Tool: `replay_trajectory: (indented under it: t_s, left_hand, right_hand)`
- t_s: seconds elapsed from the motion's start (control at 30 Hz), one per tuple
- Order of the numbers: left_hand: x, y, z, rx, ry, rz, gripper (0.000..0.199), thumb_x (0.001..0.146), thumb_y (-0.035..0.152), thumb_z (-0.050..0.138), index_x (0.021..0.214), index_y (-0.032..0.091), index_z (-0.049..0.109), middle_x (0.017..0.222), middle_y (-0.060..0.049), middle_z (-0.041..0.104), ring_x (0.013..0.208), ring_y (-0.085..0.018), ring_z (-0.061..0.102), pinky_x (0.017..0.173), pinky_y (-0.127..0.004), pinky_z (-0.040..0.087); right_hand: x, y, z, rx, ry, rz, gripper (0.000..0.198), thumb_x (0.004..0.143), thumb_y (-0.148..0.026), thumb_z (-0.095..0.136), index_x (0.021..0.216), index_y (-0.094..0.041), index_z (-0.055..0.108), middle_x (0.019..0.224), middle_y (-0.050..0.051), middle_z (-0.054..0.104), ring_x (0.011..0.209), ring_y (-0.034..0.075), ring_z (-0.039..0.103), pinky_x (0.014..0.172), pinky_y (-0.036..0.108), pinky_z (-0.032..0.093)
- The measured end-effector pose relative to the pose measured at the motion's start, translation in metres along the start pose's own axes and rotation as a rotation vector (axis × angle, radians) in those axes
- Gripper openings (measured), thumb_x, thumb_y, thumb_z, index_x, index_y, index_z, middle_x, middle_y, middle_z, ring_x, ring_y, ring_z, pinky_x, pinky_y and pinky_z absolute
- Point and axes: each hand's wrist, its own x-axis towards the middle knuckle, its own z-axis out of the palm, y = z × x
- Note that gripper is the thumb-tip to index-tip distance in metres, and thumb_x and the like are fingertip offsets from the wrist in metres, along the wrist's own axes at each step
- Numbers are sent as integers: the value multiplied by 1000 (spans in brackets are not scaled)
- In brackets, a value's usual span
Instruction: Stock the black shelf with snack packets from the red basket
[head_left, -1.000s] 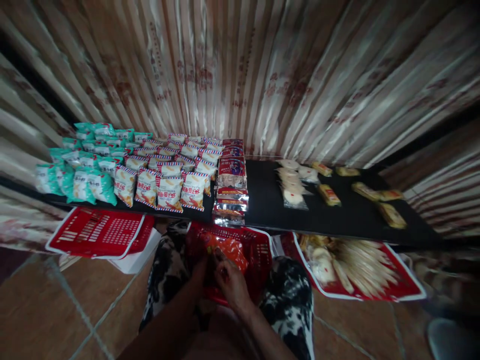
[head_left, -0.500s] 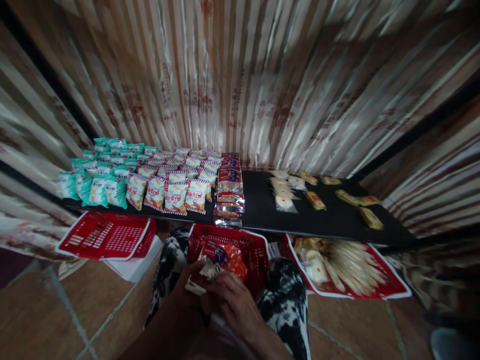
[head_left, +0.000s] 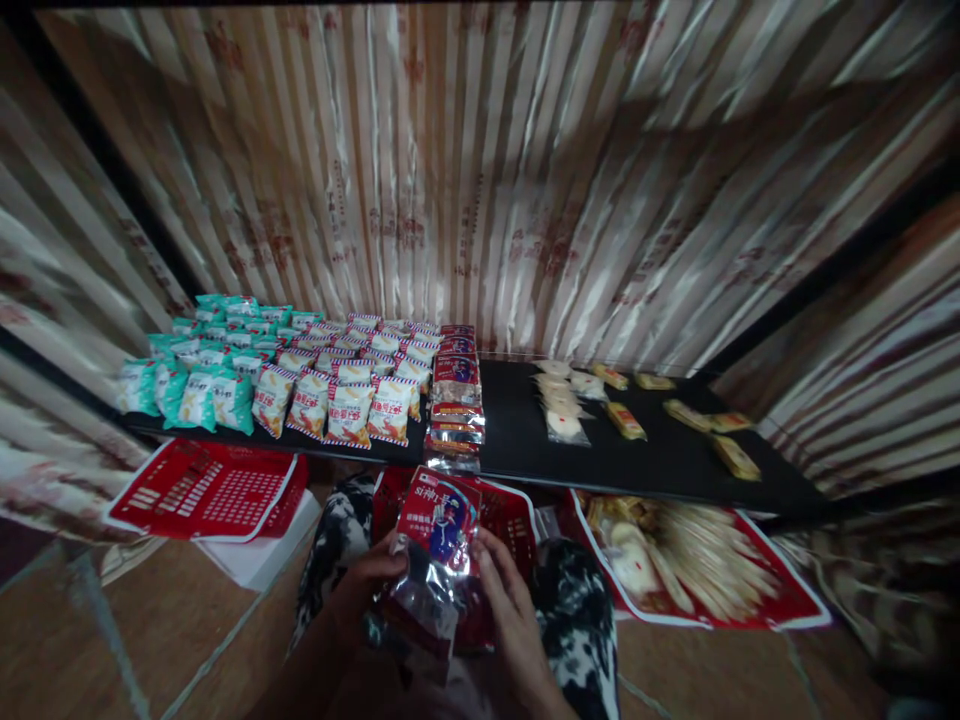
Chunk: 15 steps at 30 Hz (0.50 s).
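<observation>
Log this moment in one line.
left hand: holds shiny red plastic packet, left edge | right hand: holds its right edge | behind packet: red plastic basket | ahead: flat black shelf bearing teal plastic snack bags

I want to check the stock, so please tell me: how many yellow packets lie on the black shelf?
6 visible: two packets along the back, one packet in front of them, three packets grouped farther right. Others could be hidden.

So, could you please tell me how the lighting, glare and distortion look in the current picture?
Head view: dim overall, lower right corner very dark; head view: bright glare on the held red packet; head view: wide-angle look, with the striped curtain fanning outward toward both sides.
</observation>
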Motion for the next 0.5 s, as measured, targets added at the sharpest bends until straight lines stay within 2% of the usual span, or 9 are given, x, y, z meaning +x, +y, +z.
replay_trajectory:
  t_s: [0.1, 0.17, 0.3, 0.5]
  left_hand:
    - [5, 2, 18, 1, -32, -3, 35, 67, 15, 59, 102, 13, 61, 83, -7, 68, 84, -23, 64, 81, -33, 45]
    - [10, 4, 27, 12, -67, -33, 39, 65, 14, 61, 104, 12, 61, 84, -8, 68, 85, -24, 64, 83, -34, 44]
    - [22, 2, 37, 26, -119, -83, 42, 64, 16, 65, 105, 13, 61, 84, -9, 69, 84, -26, 65, 84, -37, 44]
    - [25, 5, 51, 154, -54, -42, 36, 67, 27, 69, 100, 13, 65, 84, -9, 69, 87, -27, 64, 83, -37, 44]
  right_hand:
    - [6, -13, 6, 100, 32, 13, 54, 66, -53, 68, 109, -21, 62, 105, 7, 68, 99, 25, 61, 84, 35, 51]
    - [10, -21, 9, 154, 28, -1, 51, 65, -51, 69, 105, -20, 62, 99, 6, 70, 92, 24, 64, 81, 34, 52]
    - [18, -33, 10, 267, 61, 85, 47, 65, -51, 69, 99, -19, 61, 85, 5, 72, 74, 21, 66, 68, 33, 54]
    - [41, -45, 3, 306, 152, 27, 42, 64, -48, 71, 95, -21, 62, 83, 1, 72, 68, 19, 66, 61, 30, 54]
